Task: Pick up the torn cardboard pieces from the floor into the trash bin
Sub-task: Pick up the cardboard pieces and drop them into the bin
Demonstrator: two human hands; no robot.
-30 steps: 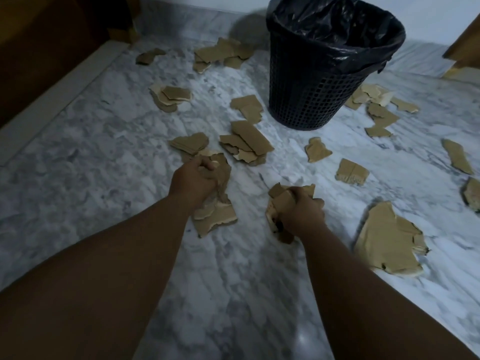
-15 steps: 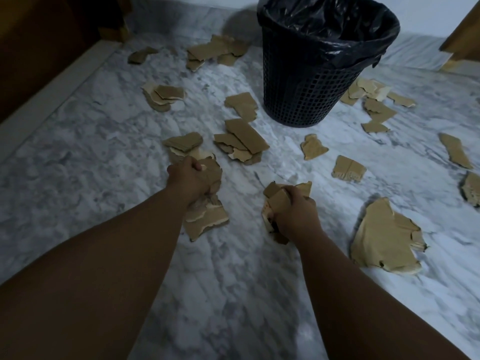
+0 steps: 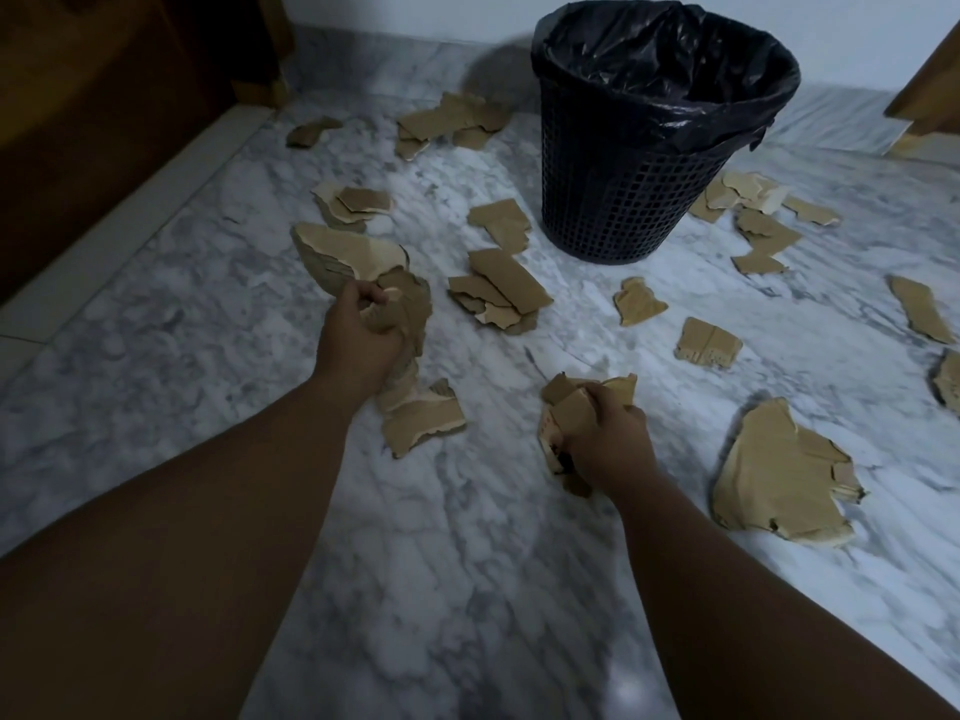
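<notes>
Your left hand (image 3: 358,337), fingers (image 3: 370,294) curled, gripped ragged cardboard pieces (image 3: 421,418), your right hand (image 3: 610,441) clenched a crumpled wad (image 3: 569,407), veined marble floor (image 3: 467,589) lay open nearside, mesh trash bin (image 3: 623,200) beyond.

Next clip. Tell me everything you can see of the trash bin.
The trash bin is a round black basket, plastic by its look, its wall a mesh of small square holes, tapering toward the base. A glossy black bag lines it and folds over the rim. It stands upright on the marble floor near the back wall. Its contents cannot be seen. Torn cardboard pieces lie around it.
</notes>
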